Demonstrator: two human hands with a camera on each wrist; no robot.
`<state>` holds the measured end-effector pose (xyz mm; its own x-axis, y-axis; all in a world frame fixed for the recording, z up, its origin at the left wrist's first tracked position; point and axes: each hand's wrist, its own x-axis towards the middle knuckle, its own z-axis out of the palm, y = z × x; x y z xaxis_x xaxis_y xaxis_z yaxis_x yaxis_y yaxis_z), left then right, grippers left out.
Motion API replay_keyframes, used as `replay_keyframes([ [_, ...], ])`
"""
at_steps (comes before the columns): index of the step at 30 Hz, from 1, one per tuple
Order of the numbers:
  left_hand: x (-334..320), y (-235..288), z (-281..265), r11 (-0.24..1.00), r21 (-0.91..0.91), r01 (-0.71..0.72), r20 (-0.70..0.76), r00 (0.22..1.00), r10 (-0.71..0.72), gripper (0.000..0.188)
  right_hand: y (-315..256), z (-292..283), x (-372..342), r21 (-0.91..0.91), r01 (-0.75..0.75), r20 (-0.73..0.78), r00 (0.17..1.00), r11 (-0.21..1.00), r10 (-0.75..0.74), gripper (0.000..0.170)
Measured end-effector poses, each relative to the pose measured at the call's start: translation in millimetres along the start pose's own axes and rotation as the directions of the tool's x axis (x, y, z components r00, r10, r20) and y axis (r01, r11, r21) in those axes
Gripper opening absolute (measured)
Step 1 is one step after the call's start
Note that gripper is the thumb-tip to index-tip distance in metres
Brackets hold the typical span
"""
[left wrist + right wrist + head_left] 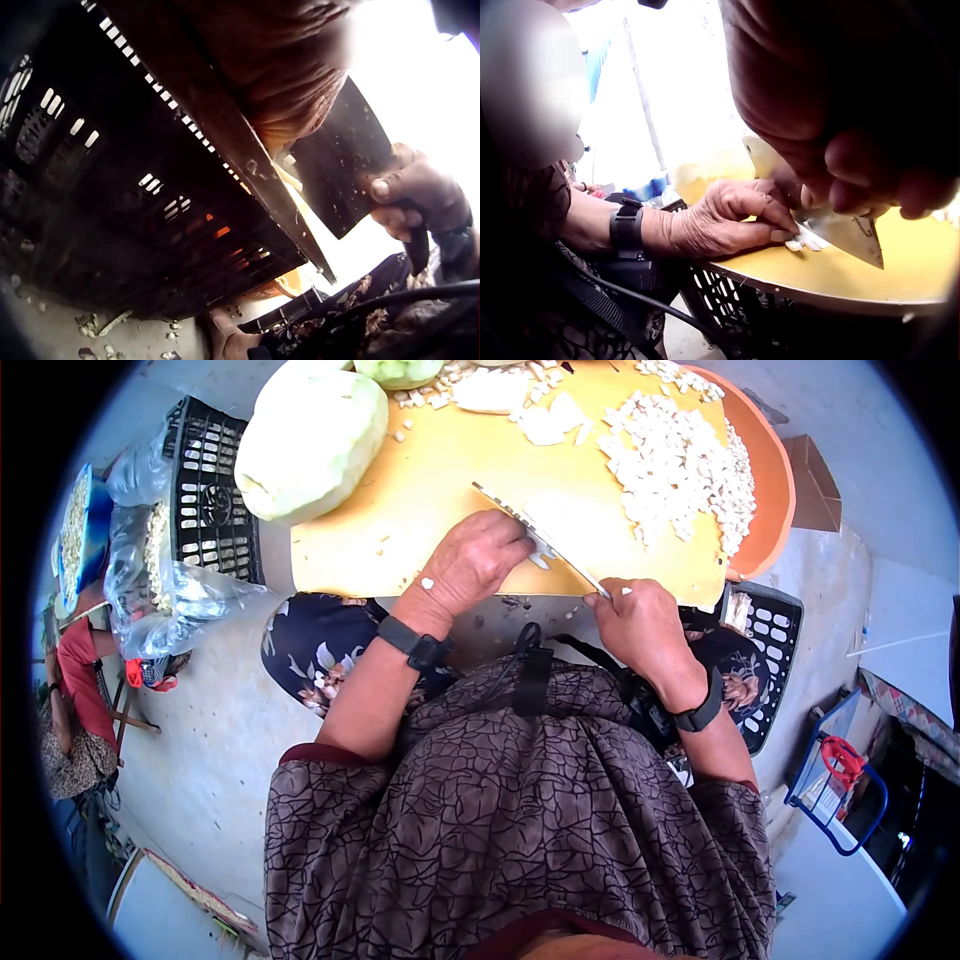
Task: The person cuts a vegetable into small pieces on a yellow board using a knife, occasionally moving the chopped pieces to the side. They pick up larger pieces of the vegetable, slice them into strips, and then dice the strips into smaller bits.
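The right hand grips the handle of a wide knife, its blade slanting up and left over the yellow board. In the left wrist view the dark blade stands between both hands, the right hand at its handle. The left hand lies on the board, fingers curled over white pieces against the blade. In the right wrist view the left hand's thumb and finger press pale strips beside the blade.
Large peeled pale-green gourds sit at the board's left. Diced white pieces are heaped at the right, by an orange basin. A black crate and plastic bags stand left; another black crate is at right.
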<state>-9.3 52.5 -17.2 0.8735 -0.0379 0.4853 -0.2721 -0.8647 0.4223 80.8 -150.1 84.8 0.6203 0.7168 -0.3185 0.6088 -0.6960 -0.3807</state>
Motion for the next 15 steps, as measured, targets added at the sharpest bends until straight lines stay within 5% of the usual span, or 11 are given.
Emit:
replay_keyframes([
  [9,1,1,0,0.999,-0.044,0.021,-0.034,0.999,-0.022,0.020,9,25,20,-0.093,0.066,0.054,0.997,0.994,-0.061,0.021],
  [15,-1,1,-4,0.993,-0.103,0.064,0.005,0.998,-0.063,0.019,0,21,22,0.044,0.012,-0.041,0.999,0.999,-0.010,0.020],
])
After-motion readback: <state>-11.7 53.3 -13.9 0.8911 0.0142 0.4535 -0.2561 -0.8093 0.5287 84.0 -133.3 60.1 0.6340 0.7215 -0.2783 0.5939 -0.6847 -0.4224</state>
